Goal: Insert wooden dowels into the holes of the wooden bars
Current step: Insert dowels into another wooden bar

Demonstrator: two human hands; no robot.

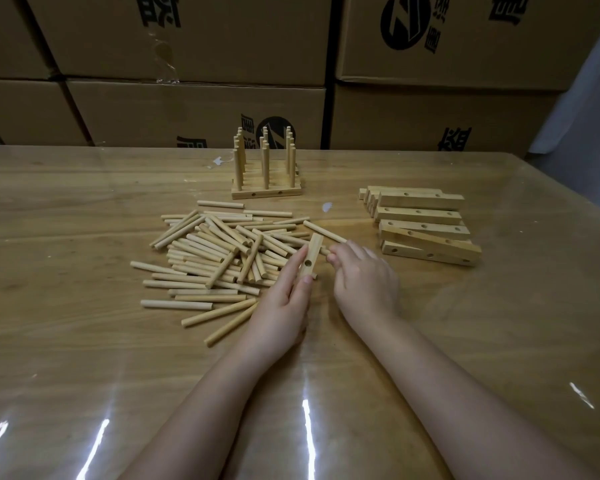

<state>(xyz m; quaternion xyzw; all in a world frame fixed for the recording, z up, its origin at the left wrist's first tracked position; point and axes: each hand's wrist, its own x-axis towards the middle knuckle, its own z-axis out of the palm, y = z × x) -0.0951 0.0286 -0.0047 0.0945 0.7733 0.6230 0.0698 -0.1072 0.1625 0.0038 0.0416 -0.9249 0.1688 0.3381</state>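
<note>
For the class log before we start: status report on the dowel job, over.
Left grip holds bar. Right grip pinches dowel at bar's side. Dowel pile close left, nothing blocking.

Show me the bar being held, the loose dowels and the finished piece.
held bar (pixel 313 247): head view, face above the hole.
loose dowels (pixel 215 251): head view, middle of pile.
finished piece (pixel 266 194): head view, front bar's side.

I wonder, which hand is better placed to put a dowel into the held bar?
Right: the right hand seems to pinch a dowel beside the bar, which the left hand grips.
</note>
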